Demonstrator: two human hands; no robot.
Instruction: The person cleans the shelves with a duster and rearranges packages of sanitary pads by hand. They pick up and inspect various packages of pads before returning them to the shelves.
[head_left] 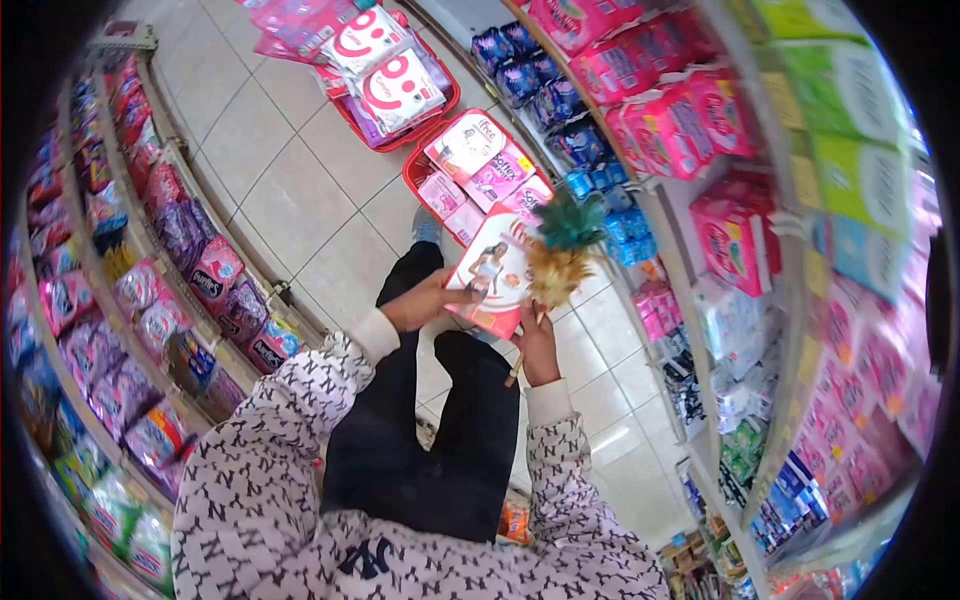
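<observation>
A red and white packet with a figure printed on it is held between both hands in front of my knees. My left hand grips its left edge, thumb on the front. At its lower right corner, my right hand is closed on the packet and on the thin handle of a feather duster. The duster's green and tan feathers stick up beside the packet. Just beyond the packet, a red basket on the floor holds pink and white packs.
Another red basket with white and pink packs stands farther ahead on the tiled floor. Shelves of coloured packs line the left side. Shelves with pink packs, blue and green packs rise close on the right.
</observation>
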